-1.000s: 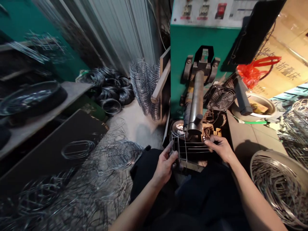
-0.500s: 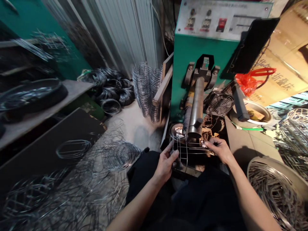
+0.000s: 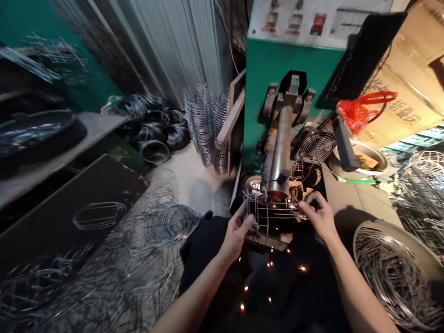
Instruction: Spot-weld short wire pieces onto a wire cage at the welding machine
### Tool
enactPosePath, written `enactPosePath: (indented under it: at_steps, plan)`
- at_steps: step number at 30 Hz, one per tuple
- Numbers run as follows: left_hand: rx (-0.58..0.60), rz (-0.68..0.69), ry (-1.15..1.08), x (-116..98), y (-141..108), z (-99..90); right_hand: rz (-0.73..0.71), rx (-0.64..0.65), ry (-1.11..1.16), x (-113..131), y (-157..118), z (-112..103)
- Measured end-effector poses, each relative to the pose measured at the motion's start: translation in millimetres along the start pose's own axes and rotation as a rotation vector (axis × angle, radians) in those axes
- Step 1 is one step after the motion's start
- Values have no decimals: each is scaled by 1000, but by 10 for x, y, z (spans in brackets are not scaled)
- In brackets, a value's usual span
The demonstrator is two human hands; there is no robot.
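Head view: sparks [image 3: 302, 268] have just appeared, likely a weld on the frame [image 3: 267, 220], six o'clock from the rod [image 3: 280, 152]. Left hand [image 3: 236, 232] pinches it; right hand [image 3: 321, 215] curls at four o'clock, grip unclear

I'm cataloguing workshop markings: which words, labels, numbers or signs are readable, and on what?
"折叠床": on the cardboard box; the writing above it is unclear.
Control panel: lettering and digits too small and blurred to read.
Green welding machine: pale lettering low on its front, too blurred to read.
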State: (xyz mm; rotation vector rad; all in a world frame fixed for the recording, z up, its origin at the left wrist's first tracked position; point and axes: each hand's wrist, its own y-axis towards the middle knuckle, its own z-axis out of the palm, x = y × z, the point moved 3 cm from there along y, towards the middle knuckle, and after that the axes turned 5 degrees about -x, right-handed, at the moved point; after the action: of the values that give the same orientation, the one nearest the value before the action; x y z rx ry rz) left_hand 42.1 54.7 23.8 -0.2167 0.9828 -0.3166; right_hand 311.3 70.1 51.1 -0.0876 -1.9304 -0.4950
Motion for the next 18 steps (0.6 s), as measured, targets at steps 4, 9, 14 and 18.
enactPosePath:
  at_steps: [4,9,14,18]
  plan:
    - [-50,62,-29,59,-41,-3,-128,-53,-22,-32,-253,10]
    - [-101,56,-69,73,-76,62,-177,-70,-33,44,-315,91]
    - [-84,65,-49,33,-44,69,-241,-91,-61,72,-229,169]
    - [-87,71,-54,1,16,63,-235,-96,-68,7,-179,217]
